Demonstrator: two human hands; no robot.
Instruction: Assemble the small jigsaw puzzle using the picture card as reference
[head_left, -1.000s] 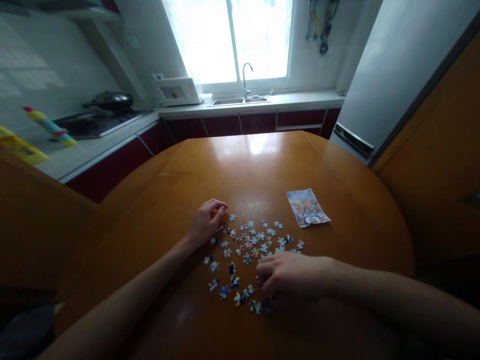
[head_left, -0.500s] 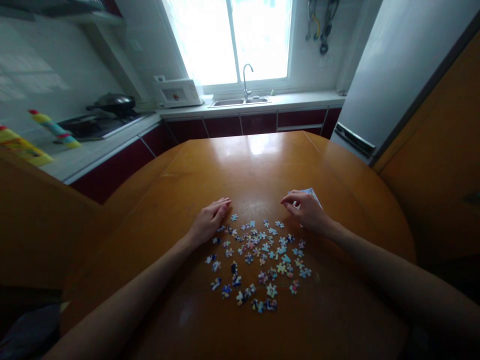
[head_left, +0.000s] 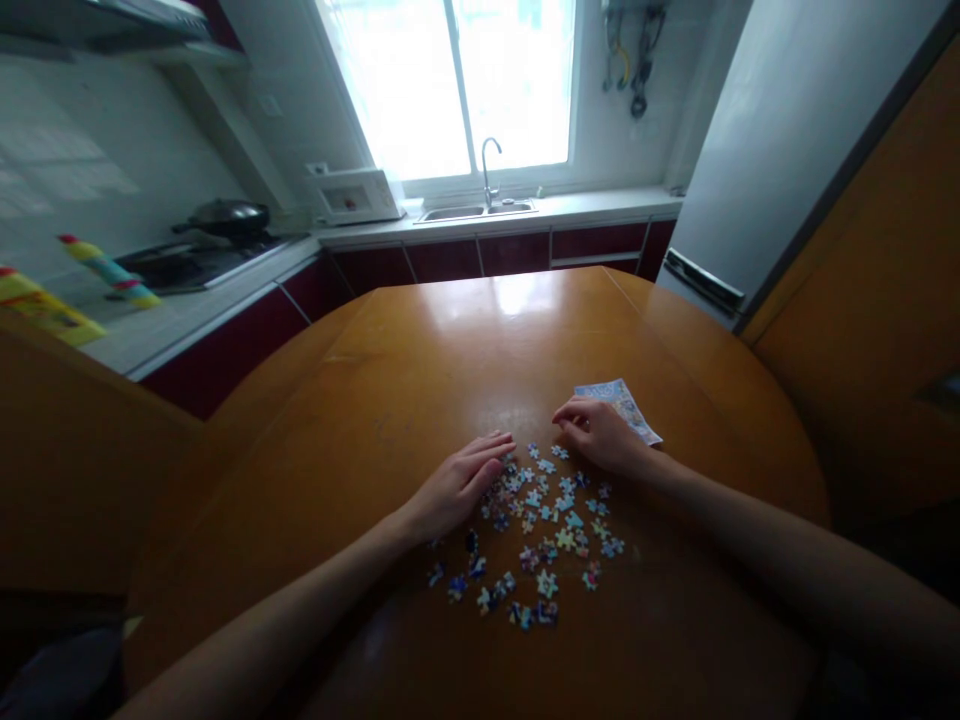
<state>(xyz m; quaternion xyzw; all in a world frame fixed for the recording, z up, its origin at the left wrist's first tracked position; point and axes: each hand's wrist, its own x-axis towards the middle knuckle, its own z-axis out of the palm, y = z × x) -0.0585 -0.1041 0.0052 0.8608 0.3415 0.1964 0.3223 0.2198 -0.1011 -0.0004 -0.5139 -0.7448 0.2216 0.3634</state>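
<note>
Left hand (head_left: 454,487): palm down, fingers stretched out side by side, thumb set a little apart below them. Scattered puzzle pieces (head_left: 564,538) lie beneath and beside these fingers; the left part of the scatter is hidden by the hand, and whether any piece is pressed under the fingertips cannot be told. The densest cluster sits directly to the right of the left thumb, some of it just under its edge. Right hand (head_left: 604,437): fingers curled, thumb close to the forefinger; cannot tell whether the tips meet or pinch anything. Two pieces lie near its fingertips: a pale piece (head_left: 559,452) just below them, and a bluish piece (head_left: 533,450) in the gap between the two hands' fingertips. A pale star-shaped piece (head_left: 547,583) lies well apart from both sets of fingers, on the wearer's side; a dark blue piece (head_left: 457,588) is nearer the wearer than the left fingers, below the wrist. Printed picture sheet (head_left: 628,408): behind and to the right of the right fingers, partly covered by that hand. All pieces and the sheet are on a brown wooden table (head_left: 420,360), which extends beyond both hands' fingertips.
</note>
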